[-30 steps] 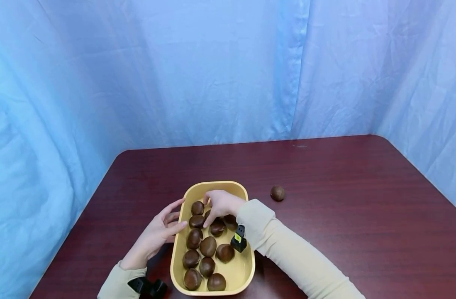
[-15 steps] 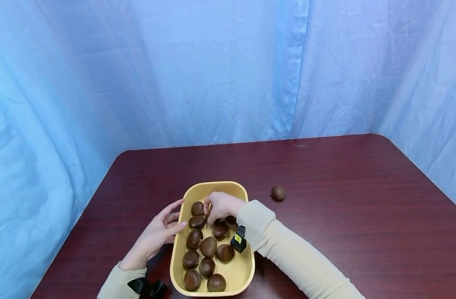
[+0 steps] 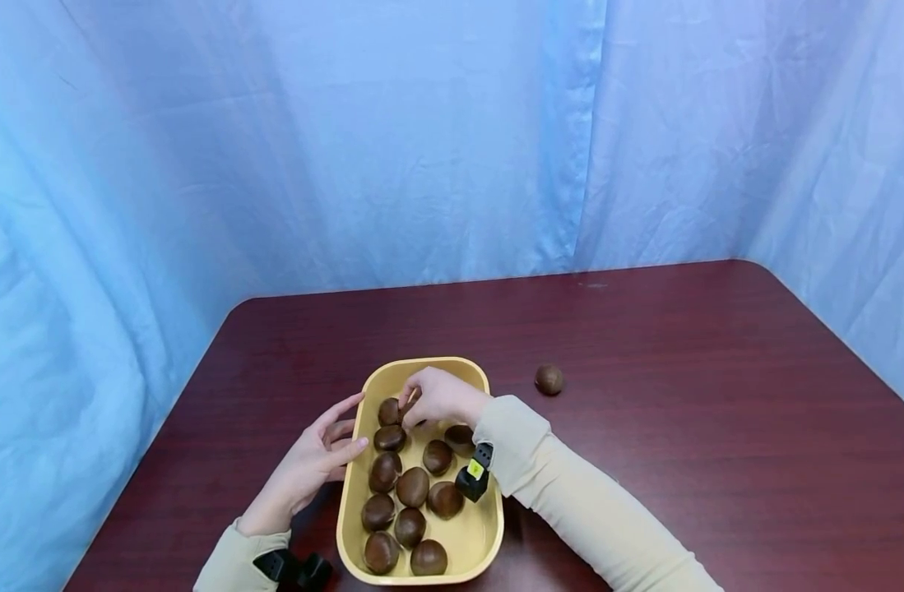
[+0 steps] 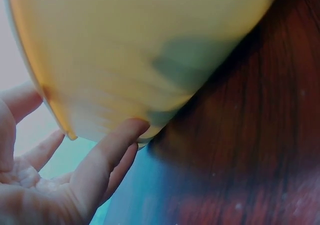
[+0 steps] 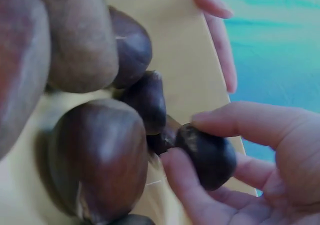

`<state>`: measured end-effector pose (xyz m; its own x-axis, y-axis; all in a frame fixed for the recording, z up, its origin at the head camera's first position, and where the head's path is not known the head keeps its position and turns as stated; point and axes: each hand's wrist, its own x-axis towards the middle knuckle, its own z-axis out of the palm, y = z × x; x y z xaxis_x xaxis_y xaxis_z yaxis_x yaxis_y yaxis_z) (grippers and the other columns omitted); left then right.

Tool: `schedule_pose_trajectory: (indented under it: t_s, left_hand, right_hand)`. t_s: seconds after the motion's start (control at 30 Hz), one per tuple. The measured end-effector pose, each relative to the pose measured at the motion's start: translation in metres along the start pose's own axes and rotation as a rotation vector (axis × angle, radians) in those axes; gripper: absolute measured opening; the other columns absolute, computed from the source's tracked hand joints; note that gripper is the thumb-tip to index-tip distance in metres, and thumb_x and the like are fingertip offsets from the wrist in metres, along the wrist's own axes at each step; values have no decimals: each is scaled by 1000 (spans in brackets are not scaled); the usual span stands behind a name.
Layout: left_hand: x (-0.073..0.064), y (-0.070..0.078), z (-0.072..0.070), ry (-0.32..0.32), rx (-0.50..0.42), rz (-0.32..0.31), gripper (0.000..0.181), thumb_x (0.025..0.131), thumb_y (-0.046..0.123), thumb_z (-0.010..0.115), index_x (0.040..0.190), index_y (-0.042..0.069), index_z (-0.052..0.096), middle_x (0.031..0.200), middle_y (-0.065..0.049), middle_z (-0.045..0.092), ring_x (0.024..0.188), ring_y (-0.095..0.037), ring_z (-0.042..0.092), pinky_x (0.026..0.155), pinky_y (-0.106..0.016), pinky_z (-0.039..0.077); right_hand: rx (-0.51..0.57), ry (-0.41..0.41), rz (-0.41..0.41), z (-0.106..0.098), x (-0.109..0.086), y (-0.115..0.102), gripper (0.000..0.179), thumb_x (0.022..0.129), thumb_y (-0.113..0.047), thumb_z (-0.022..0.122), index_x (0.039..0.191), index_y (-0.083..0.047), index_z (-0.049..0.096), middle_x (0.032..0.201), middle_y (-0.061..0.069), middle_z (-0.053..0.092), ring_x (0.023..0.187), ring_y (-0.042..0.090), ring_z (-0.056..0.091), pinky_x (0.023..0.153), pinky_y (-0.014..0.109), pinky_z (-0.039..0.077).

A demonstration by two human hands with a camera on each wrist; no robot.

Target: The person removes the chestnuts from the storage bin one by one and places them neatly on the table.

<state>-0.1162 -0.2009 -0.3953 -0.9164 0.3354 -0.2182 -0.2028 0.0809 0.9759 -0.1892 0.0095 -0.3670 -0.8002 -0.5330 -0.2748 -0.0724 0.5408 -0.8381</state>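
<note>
My right hand (image 3: pixel 442 396) is inside the yellow plastic tray (image 3: pixel 479 533) near its far end. Thumb and fingertips pinch a dark brown chestnut (image 5: pixel 209 157), seen close up in the right wrist view; in the head view it is partly hidden by the hand. Several other chestnuts (image 3: pixel 412 487) lie on the tray's bottom, mostly toward its left side. My left hand (image 3: pixel 312 460) holds the tray's left side: the thumb comes over the rim, and spread fingers (image 4: pixel 117 147) touch the outer wall in the left wrist view.
One loose chestnut (image 3: pixel 549 380) lies on the dark red wooden table (image 3: pixel 681 411), right of the tray. Light blue curtains (image 3: pixel 422 148) hang around the table's far and side edges. A black wrist camera (image 3: pixel 472 480) on the right sleeve overlaps the tray's right rim.
The right hand has gripped a chestnut and raised it slightly toward the tray's far end. A chestnut near the hand has shifted to the right. The left hand holds its place.
</note>
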Motion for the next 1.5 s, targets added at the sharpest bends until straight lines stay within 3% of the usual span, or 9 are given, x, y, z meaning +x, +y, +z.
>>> schedule_pose_trajectory:
  t_s: [0.13, 0.2, 0.47, 0.6, 0.93, 1.23, 1.5]
  left_hand:
    - [-1, 1, 0, 6, 7, -3, 69, 95, 9, 55, 152, 10, 16, 140, -33, 34, 102, -19, 63, 77, -38, 56]
    - [-1, 2, 0, 8, 10, -3, 69, 95, 9, 55, 152, 10, 16, 140, -33, 34, 102, -18, 63, 77, -38, 56]
    - [-2, 0, -2, 21, 21, -19, 69, 95, 12, 56, 152, 12, 16, 140, -32, 35, 101, -18, 64, 77, -38, 56]
    - [-2, -1, -3, 16, 16, -10, 69, 95, 11, 56, 152, 11, 16, 140, -32, 35, 102, -19, 64, 77, -38, 56]
    - [-3, 0, -4, 18, 14, -10, 69, 95, 11, 56, 152, 11, 16, 140, -33, 35, 102, -18, 64, 78, -38, 56]
    - [-2, -1, -2, 17, 0, 4, 70, 95, 12, 57, 152, 11, 17, 140, -33, 35, 101, -17, 64, 77, -38, 56]
    - [0, 0, -2, 8, 11, 12, 69, 95, 11, 57, 151, 11, 18, 139, -32, 36, 101, -18, 64, 78, -39, 56]
  right_hand:
    - [89, -17, -11, -2, -3, -7, 21, 79, 0, 69, 99, 0, 66, 98, 8, 65, 76, 15, 65, 71, 30, 56]
    - [84, -24, -30, -4, -5, -12, 23, 80, -2, 68, 102, -2, 67, 101, 7, 66, 79, 14, 65, 71, 28, 55]
    - [11, -47, -132, -15, -12, -26, 30, 80, -3, 65, 111, -3, 66, 95, 3, 68, 78, 12, 62, 72, 28, 53]
    - [-19, -48, -142, -22, -16, -32, 32, 81, -2, 64, 113, -2, 66, 96, 5, 69, 80, 11, 61, 71, 23, 51]
    - [-68, -23, -147, -37, -28, -37, 33, 82, -6, 66, 115, -2, 66, 97, 3, 70, 85, 10, 62, 77, 24, 51]
    - [-108, 37, -169, -59, -44, -24, 35, 83, -11, 70, 116, -2, 66, 91, 2, 70, 75, 9, 63, 70, 24, 53]
    - [-152, 168, -137, -86, -65, 17, 33, 83, -12, 71, 113, -1, 67, 91, 7, 67, 69, 12, 57, 63, 28, 50]
